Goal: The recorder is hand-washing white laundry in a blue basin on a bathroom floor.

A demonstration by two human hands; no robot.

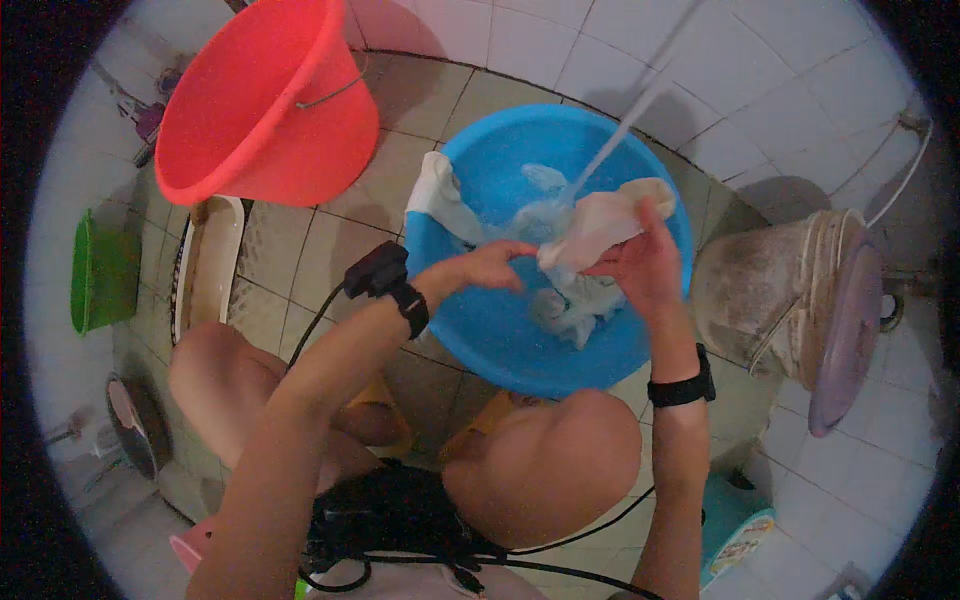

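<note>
A large blue plastic basin (pixel 465 330) stands on the tiled floor before me, and a stream of water (pixel 615 135) falls into it. My right hand (pixel 637 262) holds a pale, wet cloth (pixel 596 225), perhaps a sock, above the basin. At the cloth's lower left end is my left hand (pixel 499 264), its fingers apart; whether it touches the cloth is hard to tell. A white sock (pixel 435 191) hangs over the basin's left rim. More wet, whitish cloth (pixel 589 304) lies in the water beneath my right hand.
A red bucket (pixel 352 127) stands tilted in view at the upper left, near a squat toilet (pixel 232 262). A green basin (pixel 112 270) is farther left. Right of the blue basin stands a stained bucket (pixel 750 285) with a purplish lid (pixel 847 345). Black cables (pixel 570 570) cross my lap.
</note>
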